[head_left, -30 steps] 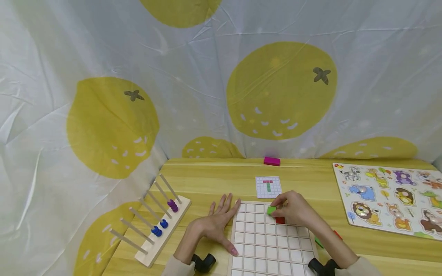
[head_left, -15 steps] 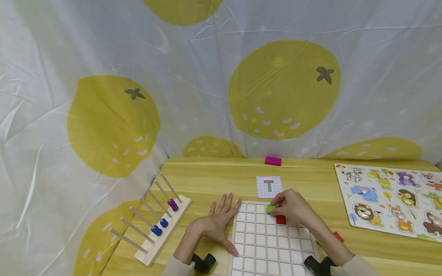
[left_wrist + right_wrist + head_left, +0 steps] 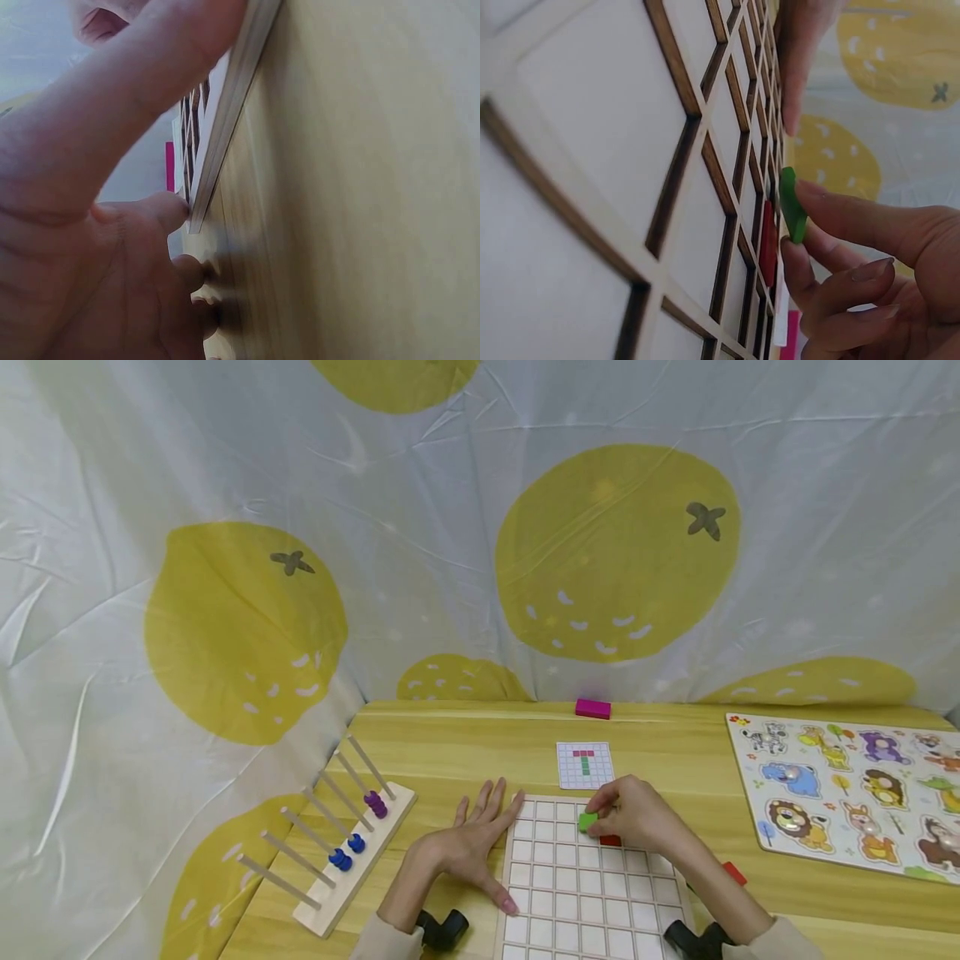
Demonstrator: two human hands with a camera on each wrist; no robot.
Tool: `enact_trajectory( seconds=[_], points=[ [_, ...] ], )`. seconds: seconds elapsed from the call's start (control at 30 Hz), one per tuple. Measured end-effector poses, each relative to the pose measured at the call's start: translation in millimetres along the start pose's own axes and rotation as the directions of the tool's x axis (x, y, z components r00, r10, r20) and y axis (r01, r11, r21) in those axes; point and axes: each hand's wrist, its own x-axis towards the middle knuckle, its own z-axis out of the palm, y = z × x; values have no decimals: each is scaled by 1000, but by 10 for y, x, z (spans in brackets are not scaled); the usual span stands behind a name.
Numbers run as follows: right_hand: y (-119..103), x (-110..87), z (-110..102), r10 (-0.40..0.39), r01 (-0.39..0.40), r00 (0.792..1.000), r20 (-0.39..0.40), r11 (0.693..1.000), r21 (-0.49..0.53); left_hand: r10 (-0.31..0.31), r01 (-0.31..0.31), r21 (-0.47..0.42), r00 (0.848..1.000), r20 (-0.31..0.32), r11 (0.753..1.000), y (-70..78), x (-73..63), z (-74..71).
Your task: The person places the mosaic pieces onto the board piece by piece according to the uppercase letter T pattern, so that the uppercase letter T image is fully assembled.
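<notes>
My right hand [image 3: 637,814] pinches a small green square tile [image 3: 793,205] between thumb and fingertips, over the far rows of a wooden grid board [image 3: 566,881]. In the right wrist view the tile is tilted, held just off the grid. A red tile [image 3: 768,244] sits in a cell beside it, mostly covered by my hand in the head view. My left hand [image 3: 468,847] is spread at the board's left side, thumb and index finger touching its edge, other fingers resting on the table.
Behind the board lies a pattern card [image 3: 585,766] with a red and green T, then a magenta block [image 3: 592,709]. A peg rack [image 3: 360,860] with beads stands left. An animal puzzle [image 3: 847,793] lies right. Another red tile [image 3: 734,873] lies by my right forearm.
The green tile in my right hand has shifted slightly toward me and tilted, and my fingers now cover more of the red tile. My left hand stays in place.
</notes>
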Motion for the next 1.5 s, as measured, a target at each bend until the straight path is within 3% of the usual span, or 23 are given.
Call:
enact_trajectory(
  seconds=[0.23,0.4,0.53,0.73,0.9,1.1,1.23,1.33,1.43,1.5],
  points=[
    [25,-59,-59,-31,31,999,16,999,7,-4,4,0,1000,-1,1000,4,-8,-5],
    [108,-187,-274,-57,57,998,23,998,3,-4,4,5,1000,3,1000,10,-7,7],
    [269,-343,-503,-66,67,998,11,996,-64,-7,7,5,1000,2,1000,7,-7,11],
    [612,-545,-780,-14,9,999,-32,988,-153,-7,7,4,1000,-3,1000,1,-3,1],
    [763,-557,-823,12,-26,997,-72,981,-195,-5,5,-6,1000,-5,1000,-1,-7,-4],
    [771,-506,-792,1,-30,994,-108,964,-266,5,-5,-9,1000,-1,1000,7,-2,-6],
    [798,-552,-879,-23,3,998,-66,958,-286,6,-6,-3,1000,2,1000,12,1,-9],
    [897,-620,-992,-67,69,998,15,963,-261,5,-5,-4,1000,2,1000,21,3,-15],
    [1041,-676,-1091,-137,159,982,131,970,-182,-1,1,-9,1000,5,1000,22,-1,-17],
    [1133,-696,-1131,-187,210,958,217,974,-86,-4,4,-12,1000,7,1000,17,-5,-15]
  ],
)
